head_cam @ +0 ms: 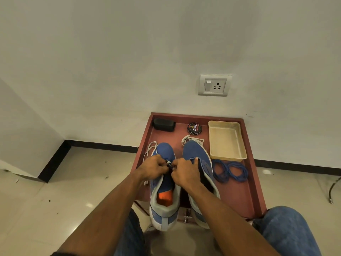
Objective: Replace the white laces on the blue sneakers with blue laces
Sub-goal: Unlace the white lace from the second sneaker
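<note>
— Knees in blue denim (287, 231) frame the bottom of the view, and between them two bare forearms reach out to the red-brown wooden tray table (239, 196). Which step is this?

— Unlacing, I'd judge. Both hands meet over the left blue fabric sneaker with the grey collar and orange insole (165, 193). The left hand (154, 166) has its fingers curled round the lacing area, and the right hand (186, 171) pinches something small and dark there; whether that is an eyelet or a lace tip, I can't tell.

— And the white laces?

— One flat white lace (149, 150) trails limp off that shoe's left side. Another flat white lace in a loose heap (191, 140) lies by the toe of the right blue sneaker (198, 159), which looks bare of lacing.

— The new ones?

— Two coils of round blue cord laces (229, 171) sit untouched just right of that shoe, below the shallow cream plastic tray (226, 140).

— Next move?

— Probably freeing the last white length, then feeding a stiff blue tip through small holes. Fiddly, soft stuff.
</note>
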